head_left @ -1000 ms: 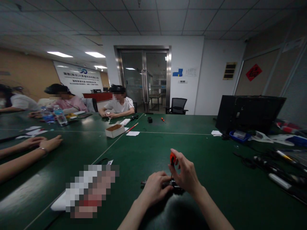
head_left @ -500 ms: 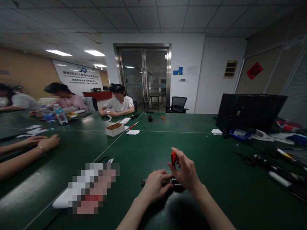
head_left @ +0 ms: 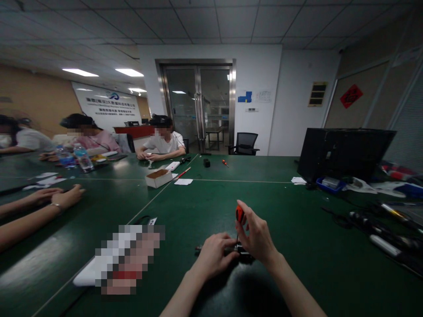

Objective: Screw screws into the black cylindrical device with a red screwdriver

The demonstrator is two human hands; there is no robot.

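- One orange screwdriver (head_left: 239, 214) stands almost upright in the right hand (head_left: 257, 234), pinched by its handle between thumb and fingers.
- Its thin shaft runs down to a dark device (head_left: 245, 257); the fingers crowd that spot, so I cannot tell whether the tip touches.
- The device lies on the green table (head_left: 291, 215), close in front of the person, partly hidden by both hands; its left end sticks out past the left hand (head_left: 215, 252).
- The left hand is curled over the device, gripping it from above, its fingertips close to the shaft.
- Left of the left hand lies a pixelated item (head_left: 130, 255), white and pinkish, too coarse to identify.
- Farther left, a co-worker's hands (head_left: 68, 197) are near each other over the table; I cannot tell what they hold.
- Ahead stands an open pale box (head_left: 161, 181); near its right side are a paper (head_left: 183, 182) and a red stick (head_left: 183, 173).
- Farther off lie a second screwdriver (head_left: 225, 163), also orange, and a black block (head_left: 206, 163), well apart from the hands.
- Beyond the box sits a person in white (head_left: 167, 143), forearms on the table.
- At right stands a black monitor (head_left: 343, 154), with a blue tray (head_left: 325, 189) near its base and a pale rod (head_left: 385, 247) nearer.
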